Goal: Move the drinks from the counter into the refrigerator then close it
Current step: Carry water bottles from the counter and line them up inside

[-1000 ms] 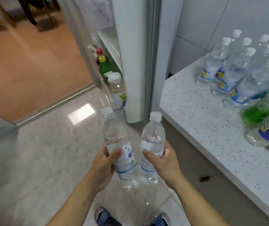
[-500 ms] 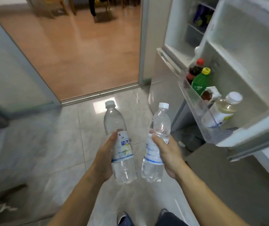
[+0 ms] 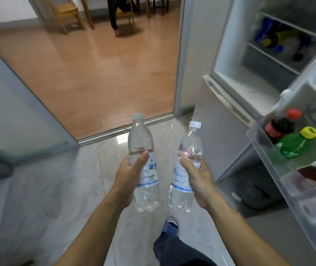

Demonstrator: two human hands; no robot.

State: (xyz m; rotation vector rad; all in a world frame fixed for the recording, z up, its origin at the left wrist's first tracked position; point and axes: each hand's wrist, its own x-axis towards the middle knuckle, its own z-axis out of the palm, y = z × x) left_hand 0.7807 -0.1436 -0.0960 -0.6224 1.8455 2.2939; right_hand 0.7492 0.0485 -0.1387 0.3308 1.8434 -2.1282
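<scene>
Tiled floor (image 3: 61,198), refrigerator (image 3: 253,60) open, now right of both hands; surface gone from view. Left hand (image 3: 129,172) grips 1 water bottle (image 3: 143,150), right hand (image 3: 198,179) grips another bottle (image 3: 188,150). Loading imminent.

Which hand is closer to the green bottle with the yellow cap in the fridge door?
The right hand. It holds a water bottle just left of the green bottle in the door shelf. The left hand grips its own bottle farther left, beyond the right one.

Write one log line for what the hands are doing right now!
left hand: holds clear plastic water bottle | right hand: holds second clear water bottle | white fridge door: open | stage: carrying
</scene>
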